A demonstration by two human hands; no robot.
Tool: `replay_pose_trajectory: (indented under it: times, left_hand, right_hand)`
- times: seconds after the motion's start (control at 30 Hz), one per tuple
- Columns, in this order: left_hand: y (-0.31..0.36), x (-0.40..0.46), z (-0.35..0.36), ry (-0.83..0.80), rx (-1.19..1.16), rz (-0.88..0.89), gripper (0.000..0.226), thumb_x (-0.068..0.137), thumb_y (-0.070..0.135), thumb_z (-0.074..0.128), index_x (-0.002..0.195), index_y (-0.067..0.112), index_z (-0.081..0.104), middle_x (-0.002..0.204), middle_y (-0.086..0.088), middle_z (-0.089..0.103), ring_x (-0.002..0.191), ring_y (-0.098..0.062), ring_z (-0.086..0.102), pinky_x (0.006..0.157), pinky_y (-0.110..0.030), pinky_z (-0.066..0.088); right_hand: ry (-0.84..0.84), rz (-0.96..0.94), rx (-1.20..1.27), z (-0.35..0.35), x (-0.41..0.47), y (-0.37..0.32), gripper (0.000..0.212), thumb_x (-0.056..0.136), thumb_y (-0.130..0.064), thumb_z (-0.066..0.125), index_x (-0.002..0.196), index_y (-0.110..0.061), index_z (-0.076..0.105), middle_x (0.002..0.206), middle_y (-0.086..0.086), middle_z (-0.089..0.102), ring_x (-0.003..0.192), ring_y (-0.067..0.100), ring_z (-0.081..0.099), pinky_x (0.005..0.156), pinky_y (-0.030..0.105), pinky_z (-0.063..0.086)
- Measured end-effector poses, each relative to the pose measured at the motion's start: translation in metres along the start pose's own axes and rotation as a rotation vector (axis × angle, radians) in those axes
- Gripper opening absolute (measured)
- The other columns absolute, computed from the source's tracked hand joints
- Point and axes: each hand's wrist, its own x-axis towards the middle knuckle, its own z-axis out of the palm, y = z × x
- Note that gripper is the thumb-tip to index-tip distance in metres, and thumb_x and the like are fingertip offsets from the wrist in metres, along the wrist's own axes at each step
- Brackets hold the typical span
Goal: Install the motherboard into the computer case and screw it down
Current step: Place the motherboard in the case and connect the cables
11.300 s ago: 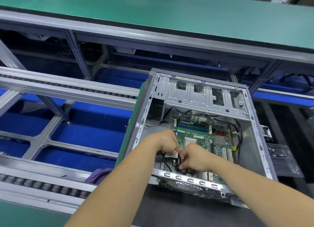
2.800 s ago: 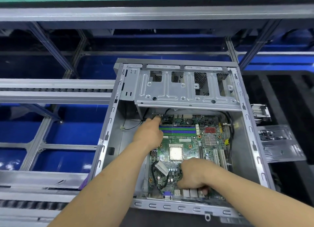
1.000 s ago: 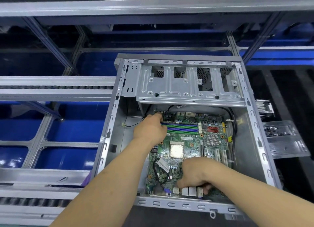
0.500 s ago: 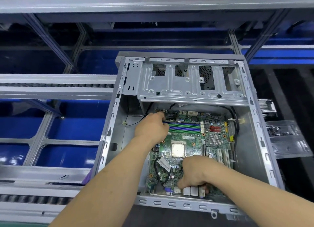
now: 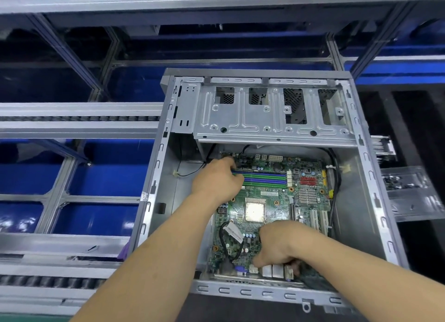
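Lying flat inside the open computer case (image 5: pixel 154 201), the green motherboard (image 5: pixel 272 201) sits under both hands, which are well apart. The left hand (image 5: pixel 218 179) rests on the board's far left corner, beside the blue and green memory slots (image 5: pixel 265 178), with its fingers bent down onto the board; whether they pinch anything cannot be told. The right hand (image 5: pixel 277 244) is at the near edge, fingers curled over the row of metal rear ports (image 5: pixel 274 271), gripping the board there. Between the two hands are the square processor socket (image 5: pixel 254 209) and a looped black cable (image 5: pixel 225 244) with a white label. Beyond the left hand, a grey drive cage (image 5: pixel 269 119) spans the far end of the case. Outside the case, to the right of the right hand, lies a clear plastic tray (image 5: pixel 414 194) with small dark parts in it. Left of the left hand run the metal rails of a roller conveyor (image 5: pixel 79 119).
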Motion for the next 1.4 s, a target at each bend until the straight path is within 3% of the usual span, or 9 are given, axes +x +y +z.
replay_pose_trajectory:
  times: [0.17, 0.33, 0.57, 0.7, 0.87, 0.97, 1.2, 1.3, 1.4]
  left_hand:
    - [-0.001, 0.001, 0.001, -0.016, 0.002, 0.011, 0.042, 0.091, 0.038, 0.053, 0.131, 0.026, 0.054, 0.133, -0.005, 0.053, 0.096, -0.023, 0.058, 0.071, -0.028, 0.039]
    - [0.001, -0.001, 0.000, 0.012, -0.024, 0.036, 0.040, 0.090, 0.038, 0.054, 0.126, 0.022, 0.058, 0.126, -0.006, 0.055, 0.094, -0.020, 0.053, 0.073, -0.027, 0.038]
    - [0.001, 0.000, 0.001, 0.024, -0.033, 0.042, 0.037, 0.090, 0.038, 0.054, 0.123, 0.021, 0.059, 0.118, -0.006, 0.058, 0.093, -0.020, 0.054, 0.074, -0.028, 0.039]
    - [0.001, 0.000, 0.004, 0.005, -0.005, 0.042, 0.041, 0.089, 0.036, 0.055, 0.127, 0.020, 0.056, 0.125, -0.009, 0.053, 0.108, -0.026, 0.055, 0.083, -0.028, 0.042]
    - [0.000, 0.001, 0.002, 0.015, -0.021, 0.042, 0.037, 0.089, 0.036, 0.054, 0.123, 0.020, 0.058, 0.123, -0.007, 0.055, 0.099, -0.022, 0.055, 0.077, -0.028, 0.041]
    - [0.000, 0.003, 0.002, 0.058, -0.062, 0.045, 0.034, 0.089, 0.036, 0.054, 0.118, 0.019, 0.061, 0.121, -0.006, 0.058, 0.089, -0.019, 0.053, 0.073, -0.026, 0.038]
    - [0.000, 0.003, 0.004, 0.002, -0.018, 0.038, 0.056, 0.093, 0.037, 0.052, 0.144, 0.015, 0.045, 0.144, -0.011, 0.046, 0.128, -0.028, 0.048, 0.094, -0.029, 0.039]
    - [0.000, 0.003, 0.003, -0.011, -0.008, 0.037, 0.055, 0.094, 0.037, 0.051, 0.144, 0.016, 0.044, 0.144, -0.012, 0.045, 0.127, -0.028, 0.048, 0.098, -0.033, 0.041]
    - [0.000, 0.003, 0.003, -0.014, 0.000, 0.031, 0.047, 0.093, 0.035, 0.052, 0.136, 0.017, 0.051, 0.135, -0.011, 0.051, 0.117, -0.028, 0.053, 0.089, -0.031, 0.043]
  right_hand:
    - [0.017, 0.013, 0.111, 0.000, -0.004, 0.004, 0.053, 0.098, -0.050, 0.059, 0.073, -0.006, 0.045, 0.077, 0.006, 0.044, 0.039, 0.020, 0.060, 0.034, 0.021, 0.042]
    - [0.029, 0.013, 0.057, 0.001, -0.003, 0.001, 0.045, 0.095, -0.045, 0.065, 0.079, -0.003, 0.057, 0.071, 0.008, 0.062, 0.045, 0.023, 0.059, 0.052, 0.030, 0.052]
    - [0.047, 0.011, -0.044, 0.002, -0.003, -0.003, 0.045, 0.095, -0.046, 0.065, 0.079, -0.004, 0.058, 0.066, 0.003, 0.059, 0.047, 0.021, 0.056, 0.057, 0.032, 0.054]
    - [0.106, -0.010, -0.193, 0.003, -0.004, -0.008, 0.045, 0.094, -0.050, 0.062, 0.074, -0.010, 0.053, 0.070, -0.002, 0.052, 0.073, 0.023, 0.058, 0.081, 0.037, 0.058]
    - [0.060, 0.006, 0.049, 0.001, -0.007, -0.002, 0.043, 0.096, -0.042, 0.064, 0.073, -0.007, 0.055, 0.062, 0.004, 0.054, 0.040, 0.018, 0.050, 0.044, 0.028, 0.047]
    - [0.140, -0.020, 0.036, 0.001, -0.010, 0.004, 0.044, 0.093, -0.049, 0.062, 0.075, -0.009, 0.060, 0.065, 0.000, 0.058, 0.048, 0.015, 0.055, 0.048, 0.025, 0.047]
    - [0.267, 0.037, 0.019, -0.009, -0.009, 0.018, 0.059, 0.093, -0.066, 0.057, 0.073, -0.010, 0.057, 0.064, 0.002, 0.063, 0.057, 0.018, 0.070, 0.066, 0.030, 0.059]
    - [0.129, 0.046, 0.183, -0.009, -0.011, 0.018, 0.062, 0.087, -0.060, 0.071, 0.078, -0.004, 0.048, 0.072, 0.008, 0.059, 0.040, 0.018, 0.063, 0.041, 0.025, 0.051]
    - [0.036, 0.059, 0.256, -0.005, -0.012, 0.014, 0.059, 0.086, -0.050, 0.078, 0.077, -0.004, 0.042, 0.082, 0.008, 0.045, 0.045, 0.023, 0.062, 0.039, 0.025, 0.051]
